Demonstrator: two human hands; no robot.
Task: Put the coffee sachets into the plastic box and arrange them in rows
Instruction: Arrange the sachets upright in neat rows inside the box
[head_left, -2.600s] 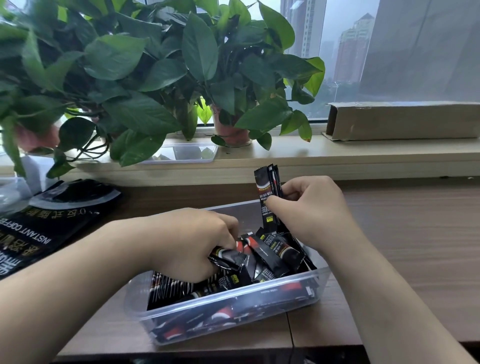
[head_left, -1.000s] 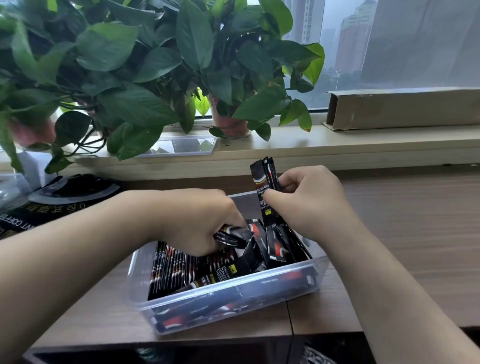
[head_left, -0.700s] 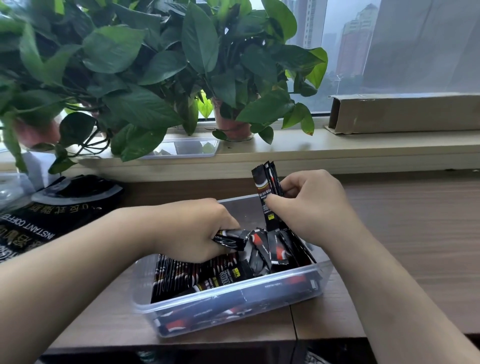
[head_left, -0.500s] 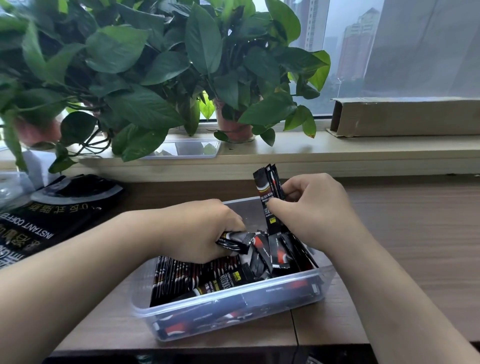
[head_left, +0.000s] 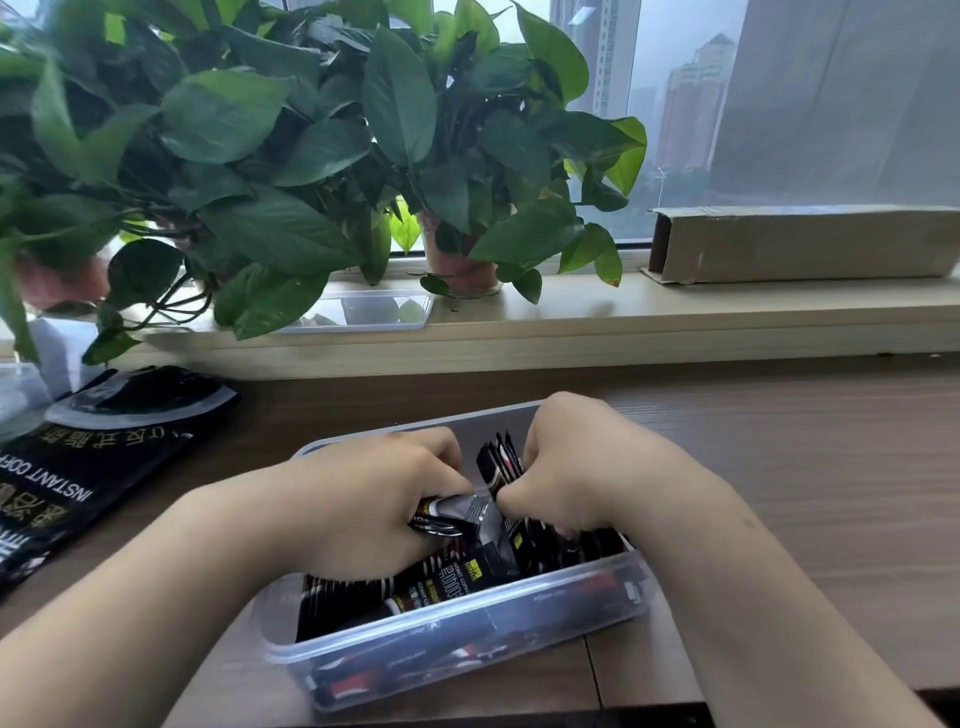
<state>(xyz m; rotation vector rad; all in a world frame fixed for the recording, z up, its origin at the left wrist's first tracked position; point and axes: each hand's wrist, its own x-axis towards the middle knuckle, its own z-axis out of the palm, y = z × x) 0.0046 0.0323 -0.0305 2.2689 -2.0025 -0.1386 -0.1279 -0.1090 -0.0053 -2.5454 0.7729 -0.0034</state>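
Hidden: your fingertips on both hands are curled down among the sachets, so you cannot see where each one ends; the floor of the box is covered, and its far left corner sits behind your left hand.
Cut off: the large black glossy instant-coffee bag runs out of view at the left edge; the long brown cardboard carton on the sill is cropped at the right.
Hard to make out: print on the sachets is blurred; only scraps of lettering on one lying near the front wall can be read.
Left hand: your fingers are clenched around a small bundle of black foil coffee sachets, held roughly level, its end poking toward your other hand.
Right hand: your fingers are closed on a few upright narrow black sachets with red and white marks, thumb pressed at their lower part, knuckles touching the bundle in your left hand.
Task items: the remaining loose sachets lie inside the box, standing on edge in a row at the left and jumbled toward the right.
Box: clear rectangular plastic box with rounded corners, cloudy walls, resting on the brown wood-grain desk.
Behind: broad-leaved green potted plants stand on the pale windowsill, with a clear flat plastic lid lying beneath the leaves.
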